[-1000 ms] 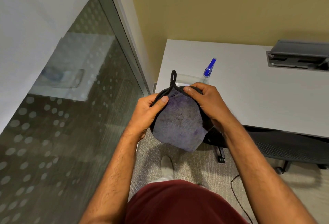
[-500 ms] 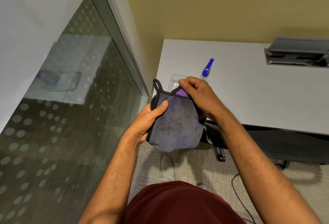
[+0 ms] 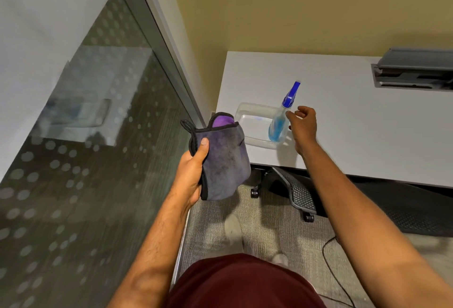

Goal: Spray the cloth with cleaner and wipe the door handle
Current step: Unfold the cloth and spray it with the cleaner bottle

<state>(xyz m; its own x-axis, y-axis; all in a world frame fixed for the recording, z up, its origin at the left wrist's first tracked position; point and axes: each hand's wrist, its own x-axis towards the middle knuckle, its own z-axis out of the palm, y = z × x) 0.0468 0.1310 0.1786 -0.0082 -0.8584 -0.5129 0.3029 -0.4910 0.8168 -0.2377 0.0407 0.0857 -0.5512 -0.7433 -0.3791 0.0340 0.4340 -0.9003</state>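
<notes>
My left hand grips a folded grey-purple cloth with a black hem and a hanging loop, held upright beside the glass wall. A clear spray bottle of blue cleaner with a blue trigger head stands in a clear plastic tray at the near left corner of the white desk. My right hand hovers just right of the bottle, fingers curled and apart, touching or almost touching it. No door handle is in view.
A glass partition with frosted dots and a metal frame fills the left. A black mesh office chair sits under the desk, and a grey cable box lies at the desk's far right. A cable runs across the carpet.
My right hand let go of the cloth and reached right to the spray bottle. The left hand alone now holds the cloth, shifted slightly left.
</notes>
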